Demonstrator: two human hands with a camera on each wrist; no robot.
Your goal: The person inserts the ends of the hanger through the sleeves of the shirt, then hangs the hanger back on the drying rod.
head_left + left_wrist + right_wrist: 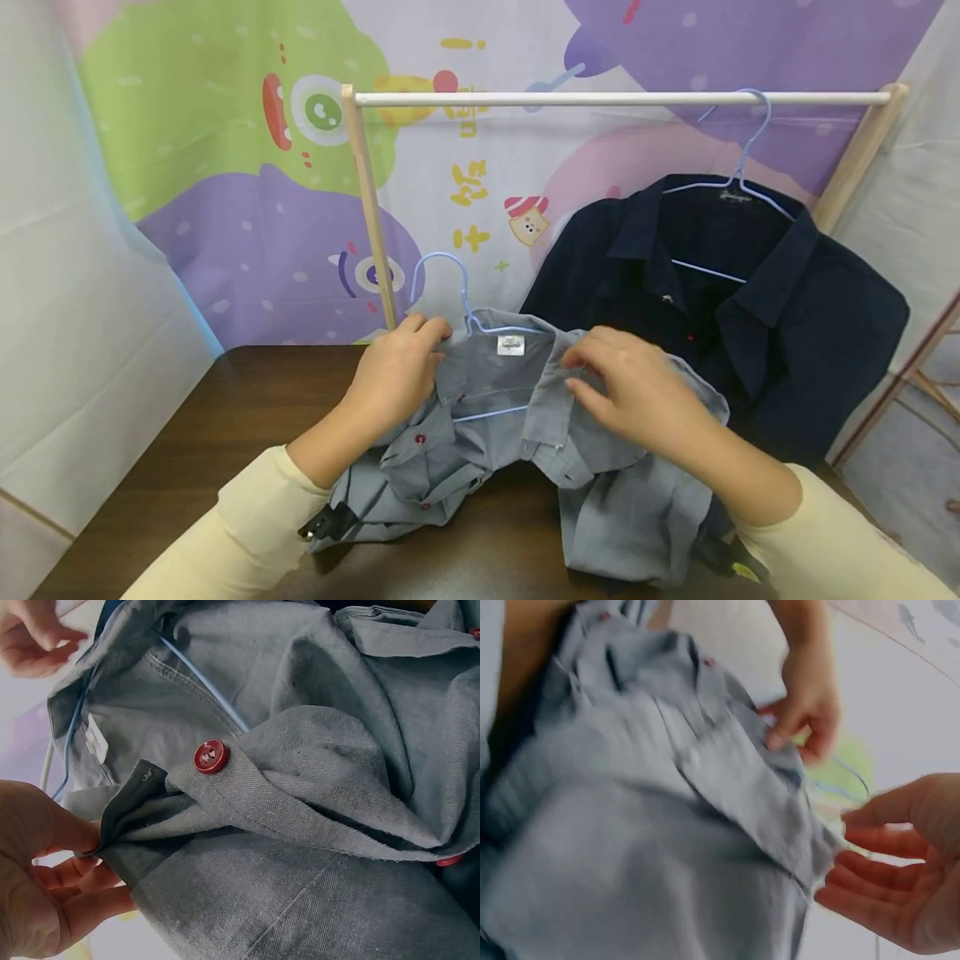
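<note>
A grey button-up shirt (630, 517) with red buttons (211, 756) hangs on a light blue wire hanger (465, 292). The hanger's hook rises from the neck, and its lower bar shows through the open front. My left hand (397, 367) pinches the cloth beside the collar on the left; the left wrist view shows thumb and fingers closed on a fold. At the collar's right side is my right hand (637, 387), fingers loosely bent and thumb apart. In the right wrist view its fingertips (836, 881) touch the cloth's edge. A white label (511, 345) sits inside the neck.
Behind stands a wooden rack with a white rail (600, 99). A dark navy shirt (585, 267) hangs from it on another light blue hanger (757, 137), close to the right hand. Below is a dark brown table (187, 450), and a patterned cloth backdrop (247, 242) covers the back.
</note>
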